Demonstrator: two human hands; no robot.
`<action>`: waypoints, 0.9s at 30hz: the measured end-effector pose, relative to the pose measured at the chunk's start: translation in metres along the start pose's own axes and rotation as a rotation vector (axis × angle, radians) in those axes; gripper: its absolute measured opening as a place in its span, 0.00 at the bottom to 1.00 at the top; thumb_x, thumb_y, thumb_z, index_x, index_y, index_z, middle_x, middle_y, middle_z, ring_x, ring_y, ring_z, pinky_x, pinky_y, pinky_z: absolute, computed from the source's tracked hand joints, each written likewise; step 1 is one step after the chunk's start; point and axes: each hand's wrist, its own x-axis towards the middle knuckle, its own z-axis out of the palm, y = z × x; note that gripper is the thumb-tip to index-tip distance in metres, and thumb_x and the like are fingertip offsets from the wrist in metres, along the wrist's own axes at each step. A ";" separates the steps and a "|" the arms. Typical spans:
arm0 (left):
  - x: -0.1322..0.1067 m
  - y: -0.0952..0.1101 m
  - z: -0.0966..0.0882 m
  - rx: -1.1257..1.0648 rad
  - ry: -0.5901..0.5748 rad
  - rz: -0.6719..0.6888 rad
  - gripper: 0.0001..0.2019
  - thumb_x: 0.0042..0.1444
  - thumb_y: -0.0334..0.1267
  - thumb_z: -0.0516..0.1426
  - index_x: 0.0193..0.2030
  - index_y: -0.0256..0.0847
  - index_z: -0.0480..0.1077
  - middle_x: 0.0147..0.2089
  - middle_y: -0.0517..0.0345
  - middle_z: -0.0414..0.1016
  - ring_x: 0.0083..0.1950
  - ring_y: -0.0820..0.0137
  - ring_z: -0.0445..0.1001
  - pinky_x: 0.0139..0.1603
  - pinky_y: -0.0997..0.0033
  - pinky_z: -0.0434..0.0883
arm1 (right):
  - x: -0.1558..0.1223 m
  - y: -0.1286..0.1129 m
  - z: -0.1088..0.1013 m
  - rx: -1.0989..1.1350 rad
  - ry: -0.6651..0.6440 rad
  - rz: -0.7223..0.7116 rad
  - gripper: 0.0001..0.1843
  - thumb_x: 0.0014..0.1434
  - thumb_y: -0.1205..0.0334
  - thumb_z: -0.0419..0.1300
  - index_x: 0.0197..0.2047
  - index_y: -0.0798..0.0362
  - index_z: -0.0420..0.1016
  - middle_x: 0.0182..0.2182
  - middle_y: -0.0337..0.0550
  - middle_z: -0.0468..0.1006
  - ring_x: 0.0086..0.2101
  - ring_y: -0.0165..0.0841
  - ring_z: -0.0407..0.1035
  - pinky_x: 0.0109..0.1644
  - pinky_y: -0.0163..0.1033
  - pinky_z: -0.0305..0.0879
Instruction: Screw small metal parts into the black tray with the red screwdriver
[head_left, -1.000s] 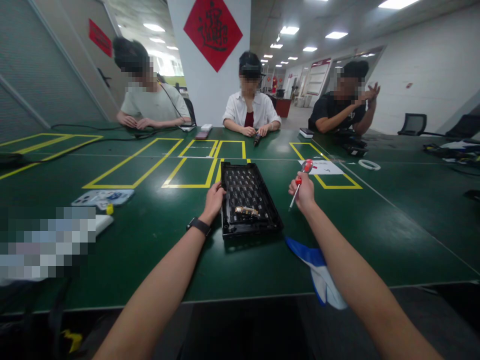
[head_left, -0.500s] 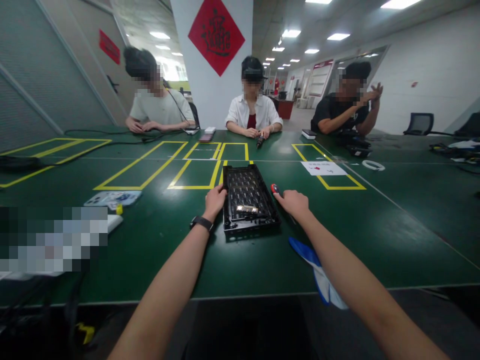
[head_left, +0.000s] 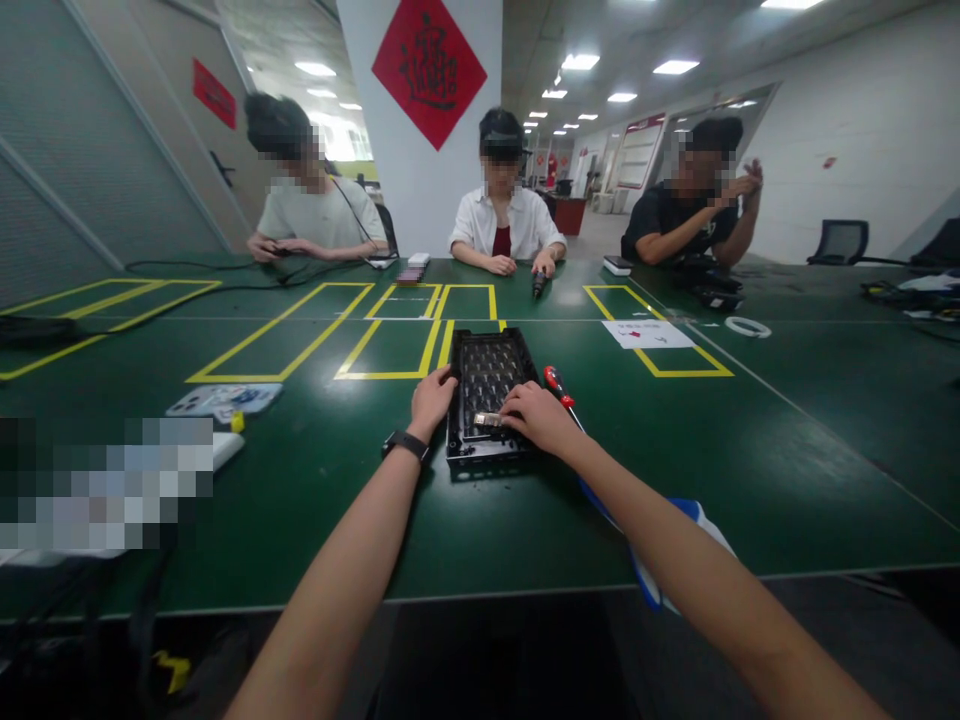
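Note:
A black rectangular plastic case [head_left: 499, 352] with a patterned inside lies on the green table in front of me. My left hand [head_left: 433, 400], with a dark band on the wrist, grips its left edge. Across the near part of the case lies a small shiny metal plate [head_left: 486, 420]. The fingers of my right hand [head_left: 541, 415] are closed on the plate's right end and hide part of it. Just right of the case, a screwdriver with a red and black handle [head_left: 559, 387] rests on the table, its shaft partly behind my right hand.
Blue and white gloves [head_left: 697, 515] lie partly under my right forearm. A phone [head_left: 223, 400] is on the left. A printed white sheet [head_left: 649, 334] and a white ring [head_left: 747, 328] are on the right. Yellow tape marks the table [head_left: 360, 540]. Three people sit opposite.
My right hand has left the screwdriver beside the case and moved left onto the metal plate. My left hand stays on the case. Opposite, the middle person's dark tool has shifted right.

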 end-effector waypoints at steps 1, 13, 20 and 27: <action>0.001 0.000 0.000 0.020 0.011 -0.008 0.19 0.50 0.39 0.53 0.49 0.42 0.71 0.53 0.52 0.72 0.54 0.62 0.69 0.56 0.61 0.62 | -0.001 0.002 0.000 0.017 0.003 -0.015 0.08 0.57 0.58 0.58 0.35 0.51 0.77 0.37 0.47 0.73 0.42 0.36 0.61 0.45 0.41 0.58; -0.005 -0.001 0.003 -0.065 0.041 -0.048 0.24 0.50 0.40 0.55 0.55 0.39 0.64 0.51 0.46 0.72 0.51 0.62 0.71 0.55 0.59 0.63 | -0.004 0.000 -0.003 0.192 0.082 -0.023 0.08 0.58 0.61 0.56 0.41 0.53 0.72 0.35 0.43 0.74 0.40 0.33 0.64 0.45 0.39 0.59; -0.007 0.001 0.001 -0.055 0.028 -0.013 0.19 0.51 0.39 0.54 0.50 0.39 0.68 0.51 0.47 0.72 0.52 0.62 0.70 0.57 0.59 0.63 | -0.006 -0.002 -0.006 0.271 0.059 -0.005 0.11 0.61 0.61 0.51 0.43 0.53 0.73 0.39 0.45 0.73 0.41 0.32 0.66 0.46 0.37 0.60; -0.006 0.002 0.001 -0.068 0.050 -0.031 0.18 0.50 0.39 0.54 0.48 0.40 0.69 0.50 0.48 0.73 0.51 0.62 0.71 0.56 0.59 0.63 | -0.005 0.000 -0.004 0.349 0.061 0.042 0.13 0.58 0.66 0.55 0.47 0.52 0.70 0.38 0.43 0.74 0.38 0.30 0.68 0.43 0.36 0.62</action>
